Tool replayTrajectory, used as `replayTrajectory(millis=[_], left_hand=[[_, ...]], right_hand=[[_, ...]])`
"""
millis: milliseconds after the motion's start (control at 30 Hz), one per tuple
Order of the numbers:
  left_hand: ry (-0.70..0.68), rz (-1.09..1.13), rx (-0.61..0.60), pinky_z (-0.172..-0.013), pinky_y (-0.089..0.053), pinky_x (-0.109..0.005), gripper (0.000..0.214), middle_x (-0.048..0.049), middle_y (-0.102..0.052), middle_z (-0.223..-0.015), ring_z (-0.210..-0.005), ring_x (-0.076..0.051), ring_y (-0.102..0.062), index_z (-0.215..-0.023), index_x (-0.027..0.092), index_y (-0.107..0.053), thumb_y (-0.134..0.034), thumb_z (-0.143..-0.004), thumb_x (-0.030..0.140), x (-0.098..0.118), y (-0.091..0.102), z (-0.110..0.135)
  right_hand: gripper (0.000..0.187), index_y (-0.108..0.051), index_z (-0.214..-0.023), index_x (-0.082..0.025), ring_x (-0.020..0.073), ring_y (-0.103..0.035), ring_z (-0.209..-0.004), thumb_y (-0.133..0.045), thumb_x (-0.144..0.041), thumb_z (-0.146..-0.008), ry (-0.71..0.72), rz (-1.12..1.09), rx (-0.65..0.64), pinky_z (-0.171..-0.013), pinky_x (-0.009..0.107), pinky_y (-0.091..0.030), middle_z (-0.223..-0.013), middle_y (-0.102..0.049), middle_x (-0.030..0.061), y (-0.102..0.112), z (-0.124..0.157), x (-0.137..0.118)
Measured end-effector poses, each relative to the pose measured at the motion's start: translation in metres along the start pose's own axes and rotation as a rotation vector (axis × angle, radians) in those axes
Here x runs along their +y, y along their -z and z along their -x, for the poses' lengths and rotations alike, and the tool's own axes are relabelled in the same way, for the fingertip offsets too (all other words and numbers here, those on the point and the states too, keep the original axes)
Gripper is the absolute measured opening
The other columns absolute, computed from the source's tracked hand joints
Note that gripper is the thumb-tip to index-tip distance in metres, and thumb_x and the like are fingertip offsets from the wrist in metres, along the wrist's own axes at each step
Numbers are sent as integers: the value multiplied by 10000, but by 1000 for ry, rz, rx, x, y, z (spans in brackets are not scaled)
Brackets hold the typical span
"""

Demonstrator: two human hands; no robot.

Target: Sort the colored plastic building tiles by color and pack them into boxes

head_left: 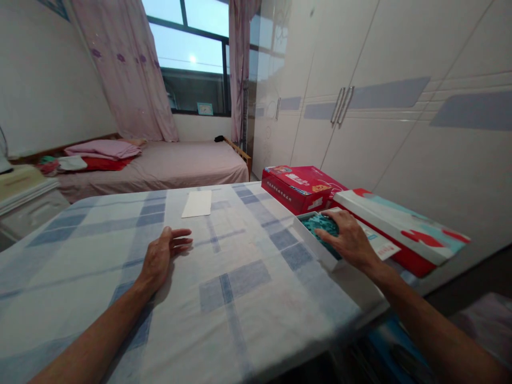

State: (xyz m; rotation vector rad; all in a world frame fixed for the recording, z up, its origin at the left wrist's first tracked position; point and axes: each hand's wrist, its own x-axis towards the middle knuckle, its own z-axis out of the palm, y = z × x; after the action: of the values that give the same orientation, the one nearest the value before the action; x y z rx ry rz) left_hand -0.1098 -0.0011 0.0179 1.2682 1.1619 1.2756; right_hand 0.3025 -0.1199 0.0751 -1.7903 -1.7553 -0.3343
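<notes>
My left hand (pixel 162 256) rests on its edge on the checked tablecloth (pixel 236 250), fingers stretched out to the right and holding nothing. Just beyond it lies a blank white card (pixel 197 204). My right hand (pixel 350 237) reaches over a shallow white open box (pixel 314 244) at the table's right side. Inside the box is a teal patterned bundle (pixel 322 225); its kind I cannot make out. The thumb and fingers are apart above the bundle, and whether they touch it is unclear. Partly behind this hand is a white printed lid or card (pixel 382 244).
A red box (pixel 298 186) stands at the table's far right, with a long white and red box (pixel 400 224) beside it. Beyond the table are a bed (pixel 180 162) with folded cloths, a window, and a white wardrobe (pixel 372 138). The table edge drops off at front right.
</notes>
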Motion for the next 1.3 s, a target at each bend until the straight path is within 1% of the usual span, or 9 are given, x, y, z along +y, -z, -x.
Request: replayTrajectory(millis=[200, 367, 500, 633, 833, 1000, 1100, 1200, 1300], left_hand=[[-7, -12, 8, -652, -541, -302, 560, -117, -706, -971, -793, -214, -674, -907, 124, -667, -452, -799, 629, -2, 3, -2], [24, 1, 4, -664, -547, -313, 537, -114, -705, -992, -794, -211, -672, -892, 133, -677, -469, -799, 619, -3, 4, -4], [30, 12, 3, -668, -547, -288, 516, -110, -694, -1036, -804, -192, -666, -890, 138, -673, -473, -810, 606, -5, 5, -5], [34, 8, -14, -674, -549, -283, 514, -108, -690, -1052, -820, -191, -666, -902, 144, -671, -465, -817, 607, -7, 7, -5], [8, -41, -4, -685, -561, -329, 531, -120, -688, -1075, -841, -220, -669, -890, 145, -675, -465, -804, 625, -3, 5, -4], [19, -75, -18, -714, -561, -351, 548, -122, -711, -1005, -835, -227, -672, -900, 144, -681, -450, -807, 633, -3, 4, -4], [17, -88, -24, -731, -555, -352, 548, -118, -713, -1004, -847, -227, -672, -904, 149, -681, -444, -811, 634, -4, 5, -5], [24, -89, -33, -747, -548, -347, 550, -115, -716, -988, -859, -227, -670, -903, 150, -679, -444, -811, 638, -4, 6, -4], [36, -86, -38, -760, -542, -352, 563, -116, -720, -959, -855, -230, -669, -904, 143, -679, -448, -804, 647, -3, 5, -3]], right_hand=[[443, -617, -1063, -170, 268, -537, -1027, -519, -522, -814, -107, -104, -34, -940, 435, -402, -1067, -611, 116, 1, 22, 30], [378, -634, -1003, -183, 230, -560, -984, -444, -476, -857, -285, -210, 190, -817, 364, -458, -1048, -614, 93, 5, 28, 33], [338, -626, -1007, -195, 202, -537, -1011, -380, -401, -902, -262, -276, 363, -904, 358, -411, -1032, -604, 65, -5, 30, 27], [336, -618, -998, -198, 188, -534, -1015, -337, -368, -928, -243, -346, 390, -945, 355, -379, -1024, -600, 57, -14, 26, 18], [283, -606, -976, -197, 195, -567, -948, -365, -333, -914, -186, -200, 345, -854, 333, -430, -1010, -616, 65, 6, 24, 9], [194, -601, -880, -195, 241, -577, -905, -446, -312, -872, -145, 176, 97, -849, 394, -434, -932, -645, 73, 23, 50, 17], [200, -593, -944, -193, 258, -583, -928, -479, -334, -857, -172, 233, -12, -825, 406, -455, -974, -651, 76, 20, 64, 23], [199, -587, -968, -191, 246, -593, -924, -480, -313, -853, -176, 203, -14, -809, 390, -472, -980, -653, 74, 16, 66, 25], [190, -586, -961, -182, 231, -604, -914, -463, -277, -851, -163, 164, 90, -810, 375, -476, -973, -652, 80, 19, 61, 19]])
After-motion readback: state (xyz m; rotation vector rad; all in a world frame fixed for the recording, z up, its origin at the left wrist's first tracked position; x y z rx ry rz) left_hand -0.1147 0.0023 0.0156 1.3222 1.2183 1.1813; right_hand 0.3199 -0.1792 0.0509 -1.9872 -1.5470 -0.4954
